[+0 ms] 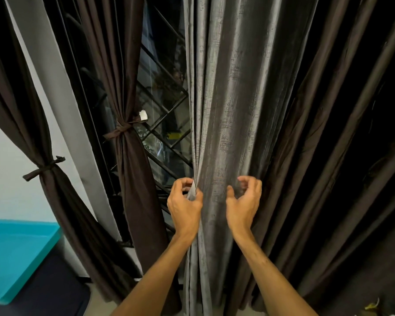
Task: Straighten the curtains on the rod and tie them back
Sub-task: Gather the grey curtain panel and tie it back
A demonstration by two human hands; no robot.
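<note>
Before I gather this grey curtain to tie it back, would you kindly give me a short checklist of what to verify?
1. Left hand pinches the grey curtain edge: ok.
2. Right hand has hold of fabric: not ok; its fingers are curved in front of the curtain, gripping nothing.
3. Grey curtain gathered into a bundle: not ok; it hangs in loose folds.
4. Tie-back for it within reach: cannot tell; none in view.
5. Brown curtains on the left tied back: ok; both carry knotted ties.
6. Curtain even on the rod: cannot tell; the rod is out of view.
</note>
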